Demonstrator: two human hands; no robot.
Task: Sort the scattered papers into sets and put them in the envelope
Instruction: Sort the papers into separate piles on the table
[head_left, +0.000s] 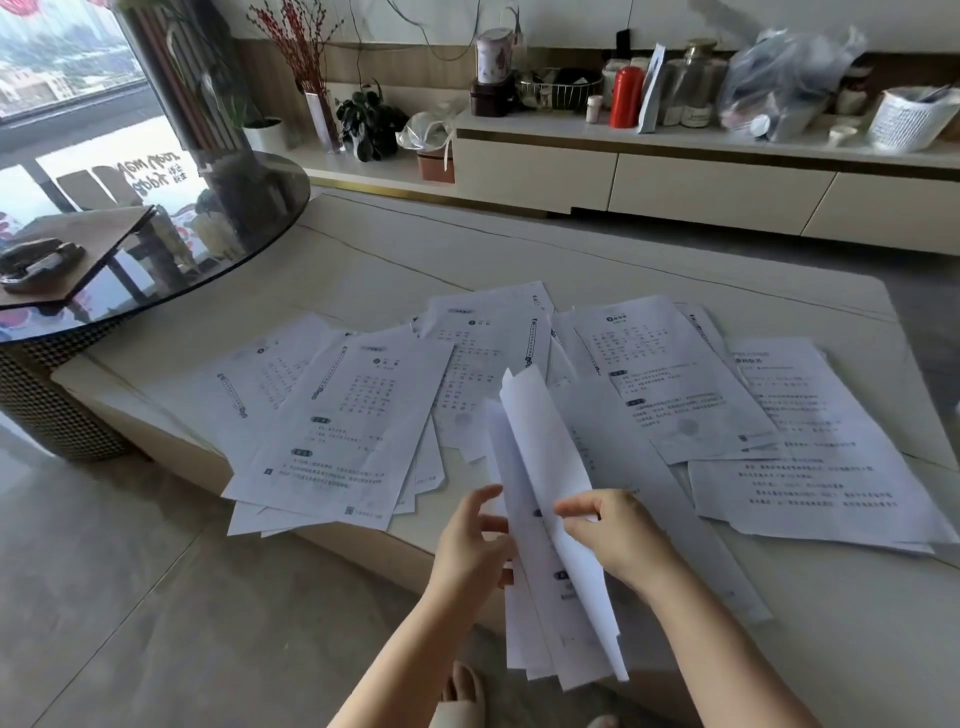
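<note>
Gripping a sheaf of papers (550, 545), both hands, left (470, 545) and right (613, 535), pinch its edges.

A home living room: beyond the hands, a low cream media cabinet (675, 176) holds jars, a red flask (626, 97) and potted plants (370, 122); a round glass side table (208, 228) stands far left.
</note>
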